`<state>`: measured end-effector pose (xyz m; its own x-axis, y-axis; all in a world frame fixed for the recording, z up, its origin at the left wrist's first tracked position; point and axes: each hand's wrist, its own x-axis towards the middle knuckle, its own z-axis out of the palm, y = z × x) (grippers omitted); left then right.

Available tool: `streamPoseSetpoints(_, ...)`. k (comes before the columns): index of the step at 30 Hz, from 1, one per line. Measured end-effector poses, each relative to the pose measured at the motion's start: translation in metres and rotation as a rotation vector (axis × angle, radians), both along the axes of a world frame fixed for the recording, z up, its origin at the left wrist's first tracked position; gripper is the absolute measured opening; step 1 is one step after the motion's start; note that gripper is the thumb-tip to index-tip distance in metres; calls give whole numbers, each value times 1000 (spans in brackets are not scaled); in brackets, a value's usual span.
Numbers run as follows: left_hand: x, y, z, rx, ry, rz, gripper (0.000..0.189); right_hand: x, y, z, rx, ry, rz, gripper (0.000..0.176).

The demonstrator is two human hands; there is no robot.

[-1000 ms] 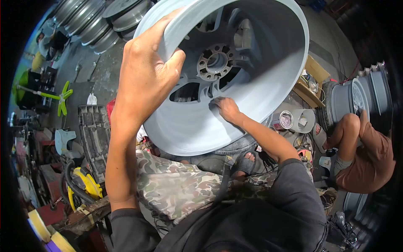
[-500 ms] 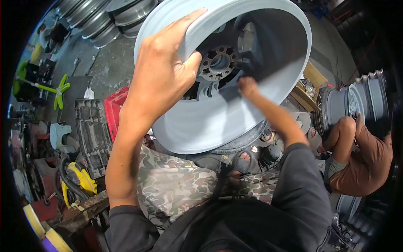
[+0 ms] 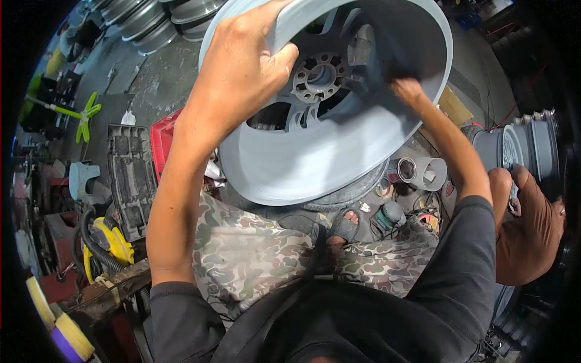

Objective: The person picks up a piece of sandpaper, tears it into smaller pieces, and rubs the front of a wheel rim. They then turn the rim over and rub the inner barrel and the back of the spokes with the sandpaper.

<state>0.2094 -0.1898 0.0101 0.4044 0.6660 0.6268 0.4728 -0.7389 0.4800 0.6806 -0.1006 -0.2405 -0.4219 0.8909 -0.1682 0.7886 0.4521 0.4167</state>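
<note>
A large grey wheel rim stands tilted in front of me, its open barrel facing me and its hub and spokes visible deep inside. My left hand is closed over the upper left edge of the rim, with the thumb on the inside. Inside the barrel, at the right wall, is my right hand. Its fingers look curled and are partly blurred in shadow; whatever they may hold cannot be made out. Beneath the wheel rim lies a dark tyre.
To the right a co-worker in brown clothing sits beside more grey rims. A cylindrical container and a green power tool are near my foot. Left are a red crate, a yellow machine and stacked rims.
My right hand has swept from near the hub to the right wall of the barrel. My left hand keeps its hold, and the wheel rim sits slightly higher in view.
</note>
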Motion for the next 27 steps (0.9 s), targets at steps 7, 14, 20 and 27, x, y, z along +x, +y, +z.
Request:
streamPoseSetpoints(7,-3,13,-2,186,-68,-53,54,-184,-100,-141,-32,317,-243,19)
streamPoseSetpoints(14,-2,15,-8,255,-105,-115,53,-218,-129,-156,-60,891,-44,23)
streamPoseSetpoints(20,-1,19,-5,167,-112,-123,51,-35,-53,15,129,80,89,28)
streamPoseSetpoints(27,-3,31,-5,251,-118,-128,55,-186,-158,-135,152,936,-314,32)
